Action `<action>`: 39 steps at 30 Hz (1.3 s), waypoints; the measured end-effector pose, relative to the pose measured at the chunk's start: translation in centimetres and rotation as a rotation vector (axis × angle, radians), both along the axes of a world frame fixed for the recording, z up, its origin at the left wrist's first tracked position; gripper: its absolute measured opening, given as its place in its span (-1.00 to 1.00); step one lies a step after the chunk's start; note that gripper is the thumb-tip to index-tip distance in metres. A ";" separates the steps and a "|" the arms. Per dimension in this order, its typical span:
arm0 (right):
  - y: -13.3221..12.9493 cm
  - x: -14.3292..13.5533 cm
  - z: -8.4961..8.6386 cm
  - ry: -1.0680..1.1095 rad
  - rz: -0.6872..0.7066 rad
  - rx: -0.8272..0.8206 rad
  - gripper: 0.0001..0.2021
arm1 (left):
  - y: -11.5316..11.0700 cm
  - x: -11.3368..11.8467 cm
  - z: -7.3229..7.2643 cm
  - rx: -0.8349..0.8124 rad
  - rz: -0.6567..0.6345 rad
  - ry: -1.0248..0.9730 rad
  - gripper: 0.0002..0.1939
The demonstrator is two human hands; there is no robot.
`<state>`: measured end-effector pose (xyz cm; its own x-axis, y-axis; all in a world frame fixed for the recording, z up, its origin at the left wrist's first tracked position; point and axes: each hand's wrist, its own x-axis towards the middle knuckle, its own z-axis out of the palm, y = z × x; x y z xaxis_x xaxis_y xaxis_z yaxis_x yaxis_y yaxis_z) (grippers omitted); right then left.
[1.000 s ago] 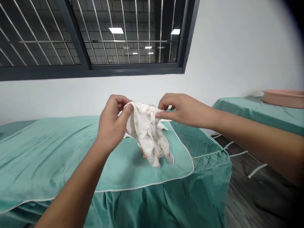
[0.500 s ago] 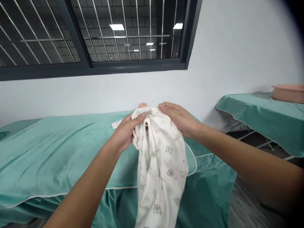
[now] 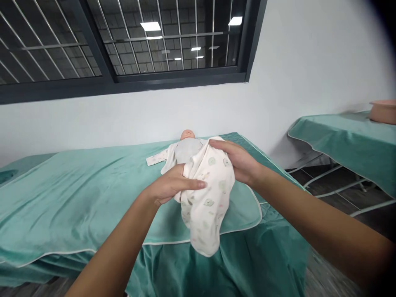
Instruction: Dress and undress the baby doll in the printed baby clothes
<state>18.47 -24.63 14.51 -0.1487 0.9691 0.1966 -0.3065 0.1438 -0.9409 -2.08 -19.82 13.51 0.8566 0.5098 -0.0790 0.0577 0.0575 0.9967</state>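
Holding a white printed garment (image 3: 213, 185) between them, two bare hands work above the near edge of a bed. The left hand (image 3: 173, 183) clamps the garment's left side, thumb pressed flat on top and fingers hidden under or inside the cloth; the right hand (image 3: 239, 161) pinches its far right edge, the fingers mostly out of sight behind. Fabric hangs freely from both grips toward the near side. Judged by its folds, the garment is light, soft and limp, neither fragile nor especially slippery; it would tend to sag and crumple, so it is best held by its far edge, with a hand at each side to keep it spread.

Beyond it, a doll (image 3: 187, 134) lies face up, head to the far side, with a printed sleeve (image 3: 157, 157) stretched left. The pale green mat (image 3: 93, 189) beneath is smooth with shallow wrinkles, over a darker green bedspread (image 3: 253, 260). Far behind stand a white wall (image 3: 123, 123) and a barred window (image 3: 173, 76); at right, a second bed (image 3: 337, 130) carries a pink basin (image 3: 383, 112).
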 end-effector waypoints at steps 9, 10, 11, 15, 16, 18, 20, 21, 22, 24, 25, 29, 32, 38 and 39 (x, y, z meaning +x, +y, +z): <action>-1.1 -0.4 -1.1 -0.599 0.218 0.034 -0.61 | 0.5 1.2 -1.3 -0.049 0.303 -0.283 -0.58; -1.0 -0.4 -1.2 -0.576 0.128 0.072 -0.61 | 0.5 1.2 -1.5 -0.075 0.284 -0.282 -0.57; -0.7 -0.4 -1.3 -0.528 0.030 0.106 -0.60 | 0.4 1.1 -1.8 -0.104 0.257 -0.276 -0.56; 0.5 -0.7 -1.9 -0.210 -0.094 0.107 -0.55 | 0.5 0.2 -3.0 -0.178 0.053 -0.156 -0.46; 0.7 -0.8 -2.2 -0.124 -0.077 0.075 -0.53 | 0.5 0.1 -3.2 -0.178 0.012 -0.131 -0.43; 1.2 -1.1 -2.8 0.014 -0.063 0.010 -0.48 | 0.6 0.0 -3.5 -0.171 0.013 -0.136 -0.40; 1.6 -1.2 -3.4 0.091 -0.078 -0.041 -0.46 | 0.8 0.4 -3.7 -0.174 0.113 -0.222 -0.42; 1.6 -1.2 -3.7 0.112 -0.080 -0.058 -0.47 | 1.0 0.7 -3.7 -0.177 0.179 -0.280 -0.44; 1.6 -1.1 -4.1 0.120 -0.067 -0.075 -0.48 | 1.1 0.9 -3.8 -0.180 0.244 -0.334 -0.47; 1.3 -0.8 -5.0 0.088 0.017 -0.122 -0.52 | 1.5 1.4 -3.9 -0.188 0.341 -0.401 -0.51; 1.0 -0.7 -5.6 0.052 0.082 -0.154 -0.54 | 1.7 1.6 -4.1 -0.196 0.370 -0.408 -0.52; -0.3 -0.9 -9.3 -0.056 0.214 -0.268 -0.53 | 2.5 1.8 -6.4 -0.252 0.396 -0.273 -0.49; -0.7 -1.4 -12.7 -0.063 0.062 -0.297 -0.53 | 3.0 2.2 -8.7 -0.166 0.428 -0.091 -0.55; 0.2 -0.8 -16.8 -0.578 -0.400 -0.124 -0.64 | 3.9 3.9 -10.1 0.436 0.369 0.264 -0.67; 0.5 -0.7 -17.1 -0.620 -0.433 -0.118 -0.66 | 4.0 4.1 -9.9 0.505 0.341 0.323 -0.66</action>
<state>17.80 -24.11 -2.55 0.1996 0.9754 0.0930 0.3436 0.0192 -0.9389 2.02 -15.81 3.56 0.6154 0.7881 0.0153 0.4172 -0.3421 0.8420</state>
